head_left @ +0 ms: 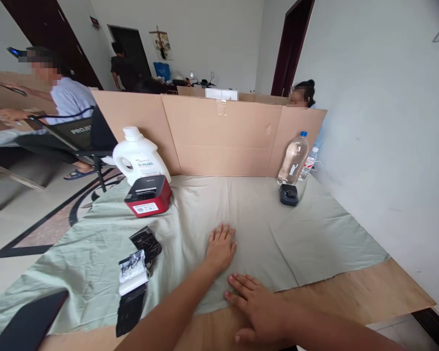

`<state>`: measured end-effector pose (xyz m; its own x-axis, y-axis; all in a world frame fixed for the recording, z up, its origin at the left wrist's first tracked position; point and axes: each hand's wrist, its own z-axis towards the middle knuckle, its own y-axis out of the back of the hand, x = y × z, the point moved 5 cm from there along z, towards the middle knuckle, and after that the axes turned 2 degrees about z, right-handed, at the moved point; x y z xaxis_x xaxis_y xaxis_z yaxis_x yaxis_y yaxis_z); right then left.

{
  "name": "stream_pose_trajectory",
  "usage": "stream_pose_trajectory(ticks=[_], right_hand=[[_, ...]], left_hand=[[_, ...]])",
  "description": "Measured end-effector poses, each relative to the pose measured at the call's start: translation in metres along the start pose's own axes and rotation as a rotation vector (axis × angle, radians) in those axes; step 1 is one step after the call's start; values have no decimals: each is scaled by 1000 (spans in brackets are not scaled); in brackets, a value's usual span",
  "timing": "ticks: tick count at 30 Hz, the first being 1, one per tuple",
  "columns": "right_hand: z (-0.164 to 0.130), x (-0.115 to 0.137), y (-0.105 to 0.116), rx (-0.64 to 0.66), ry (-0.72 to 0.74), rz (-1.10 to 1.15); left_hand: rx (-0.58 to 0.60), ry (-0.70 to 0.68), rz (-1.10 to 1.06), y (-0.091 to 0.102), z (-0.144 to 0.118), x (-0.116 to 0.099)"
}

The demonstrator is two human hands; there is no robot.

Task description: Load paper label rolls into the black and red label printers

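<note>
So we're resting both hands palm-down, fingers spread loose and gripping nothing, with the left hand (221, 247) lying further in toward the middle of the desk (373, 292) and the right hand (258, 303) straddling the hem by the front edge. The pale green cloth (249, 209) is sitting right under our fingertips, its long axis looking like it's running side to side along that edge, so the right hand's nearer the hem. We're also seeing a red box (164, 197) toward the back left corner.
</note>
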<state>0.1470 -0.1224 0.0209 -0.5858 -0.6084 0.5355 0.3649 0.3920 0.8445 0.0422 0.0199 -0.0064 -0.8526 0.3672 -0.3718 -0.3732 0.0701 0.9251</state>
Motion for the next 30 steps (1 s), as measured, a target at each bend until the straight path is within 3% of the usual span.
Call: stream_pose_trajectory(ticks=[3,6,9,10,13,16,20,23,27,30], right_hand=[[10,-47,44,-188,-77,-26],[31,-131,121,-484,-440,-244],[43,-204,182,-638,-671,-326],[39,-226,195,-677,-840,-382],[23,-271,205,-720,-1176,-405],[11,-290,193,-738,-1274,-279],[7,-282,181,-746,-1253,-265],[14,-253,167,-747,-1090,-308],[30,-180,120,-720,-629,-327],[38,-118,78,-690,-410,-308]], left_hand=[[12,-56,52,-1,-10,-1],[18,-68,53,3,-10,1],[27,-62,42,4,-9,1],[29,-62,35,5,-9,1],[34,-60,11,5,-10,2],[32,-53,-15,4,-9,4],[19,-56,-57,4,-8,5],[35,-56,-86,6,-7,5],[25,-60,-147,9,-6,4],[-64,-29,-305,13,-5,10]])
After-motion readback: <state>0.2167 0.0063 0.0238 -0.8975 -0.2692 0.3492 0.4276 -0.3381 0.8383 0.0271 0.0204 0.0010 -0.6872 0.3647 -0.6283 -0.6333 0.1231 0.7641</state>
